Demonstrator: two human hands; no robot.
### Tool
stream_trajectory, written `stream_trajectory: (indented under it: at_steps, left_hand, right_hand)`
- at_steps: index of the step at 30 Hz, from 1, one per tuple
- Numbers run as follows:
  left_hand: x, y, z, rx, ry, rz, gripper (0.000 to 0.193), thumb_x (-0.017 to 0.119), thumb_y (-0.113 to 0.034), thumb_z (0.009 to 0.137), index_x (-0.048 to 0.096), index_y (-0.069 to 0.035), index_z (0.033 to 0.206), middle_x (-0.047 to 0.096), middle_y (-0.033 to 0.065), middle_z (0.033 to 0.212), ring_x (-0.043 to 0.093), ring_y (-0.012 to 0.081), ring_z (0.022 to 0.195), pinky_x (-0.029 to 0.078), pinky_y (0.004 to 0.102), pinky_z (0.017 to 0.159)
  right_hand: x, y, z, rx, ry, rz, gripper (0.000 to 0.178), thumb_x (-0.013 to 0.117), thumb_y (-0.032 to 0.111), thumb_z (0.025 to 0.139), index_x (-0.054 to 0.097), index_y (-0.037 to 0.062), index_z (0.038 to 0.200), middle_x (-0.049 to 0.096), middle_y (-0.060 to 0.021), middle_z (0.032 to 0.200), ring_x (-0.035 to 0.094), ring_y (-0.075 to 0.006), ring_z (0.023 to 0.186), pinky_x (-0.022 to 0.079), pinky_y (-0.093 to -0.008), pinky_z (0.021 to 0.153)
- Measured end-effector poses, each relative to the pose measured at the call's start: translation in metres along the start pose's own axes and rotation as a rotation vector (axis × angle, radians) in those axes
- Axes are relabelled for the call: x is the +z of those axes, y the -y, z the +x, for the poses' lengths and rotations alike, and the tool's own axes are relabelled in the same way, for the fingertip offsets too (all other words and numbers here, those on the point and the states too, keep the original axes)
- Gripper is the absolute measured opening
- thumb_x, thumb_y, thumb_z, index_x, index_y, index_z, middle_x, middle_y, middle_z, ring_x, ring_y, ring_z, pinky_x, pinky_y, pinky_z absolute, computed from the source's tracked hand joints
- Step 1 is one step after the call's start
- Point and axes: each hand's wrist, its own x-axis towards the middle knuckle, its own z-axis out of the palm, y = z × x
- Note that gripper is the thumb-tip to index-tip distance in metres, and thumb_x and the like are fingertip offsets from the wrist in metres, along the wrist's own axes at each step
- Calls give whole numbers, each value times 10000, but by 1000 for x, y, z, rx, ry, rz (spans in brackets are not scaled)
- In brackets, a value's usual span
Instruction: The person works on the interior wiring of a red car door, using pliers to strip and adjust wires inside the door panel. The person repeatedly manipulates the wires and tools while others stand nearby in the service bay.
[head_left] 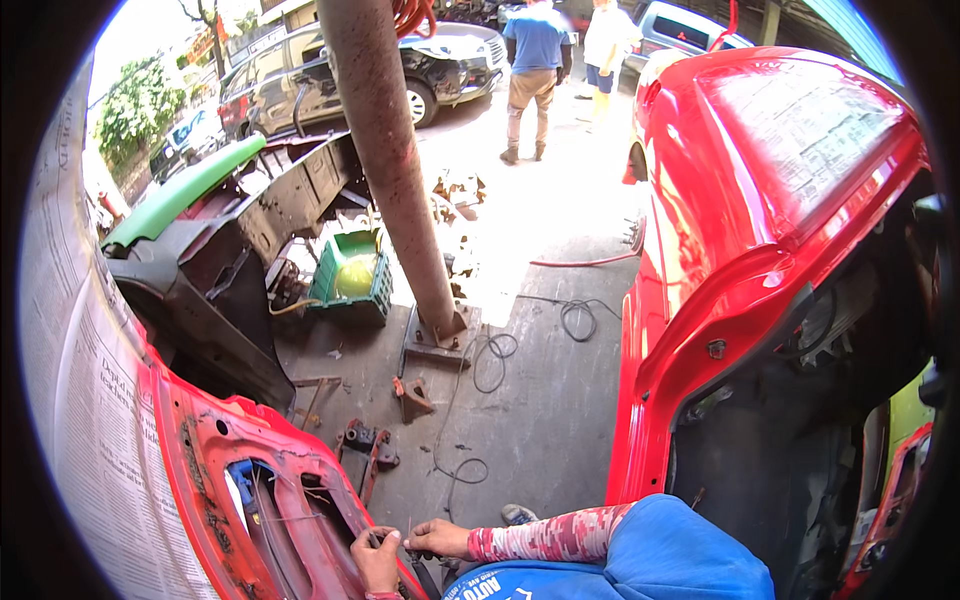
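My left hand (375,562) and my right hand (440,538) are close together at the bottom, beside the edge of a red car door (318,458). The fingers of both are pinched. Something small and dark lies at their fingertips, too small to name. The door's inner side faces me, with open cut-outs, and wires and a blue part show inside it. Newspaper (120,450) covers the area to its left. A red-and-white patterned sleeve (545,537) covers my right forearm.
A red car body (690,300) with a papered window stands on the right. Ahead rise a rusty steel post (395,150), a green crate (345,265) and a dark car front part (205,290). A jack-like tool (370,445) and looped cables lie on the floor. Two people (538,50) stand beyond.
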Motion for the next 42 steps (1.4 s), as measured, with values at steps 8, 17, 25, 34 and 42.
stream_trajectory:
  at_steps: [8, 17, 25, 34, 42]
  left_hand:
    - [-1, 11, 6, -75, 10, -4, 103, 741, -30, 764, 641, -23, 792, 609, 1, 720, 514, 104, 620, 452, 257, 604]
    - [-5, -8, -16, -166, 482, -56, 79, 703, -51, 800, 640, -4, 803, 615, 11, 696, 524, 93, 589, 425, 247, 552]
    - [-11, -38, -13, -210, 177, -238, 117, 704, -109, 826, 678, -34, 913, 637, 6, 779, 536, 85, 603, 431, 224, 524]
    - [-11, -37, -16, 34, 294, 6, 139, 715, -122, 789, 699, -15, 876, 656, 33, 740, 574, 114, 651, 480, 271, 586]
    - [-5, -22, -12, 235, 3, 336, 122, 724, -122, 764, 694, -14, 811, 676, 95, 715, 600, 168, 623, 498, 321, 642]
  right_hand:
    - [-8, -19, 10, 107, -120, 484, 238, 545, 227, 935, 625, 8, 983, 677, -81, 933, 655, -172, 795, 508, -305, 683]
    - [1, -46, 60, 128, -292, 224, 202, 540, 194, 930, 601, 18, 1006, 612, -91, 866, 574, -189, 727, 464, -345, 644]
    - [-22, -16, 11, 148, 96, 430, 169, 565, 251, 933, 562, 82, 930, 538, -23, 723, 520, -142, 631, 436, -288, 574]
    - [-19, -3, -17, 90, 130, 354, 181, 612, 233, 912, 591, 66, 980, 585, -25, 742, 568, -133, 612, 466, -263, 594]
    - [-6, -5, -18, -242, -5, 209, 175, 613, 203, 919, 554, 70, 1017, 632, -36, 870, 618, -137, 703, 489, -252, 623]
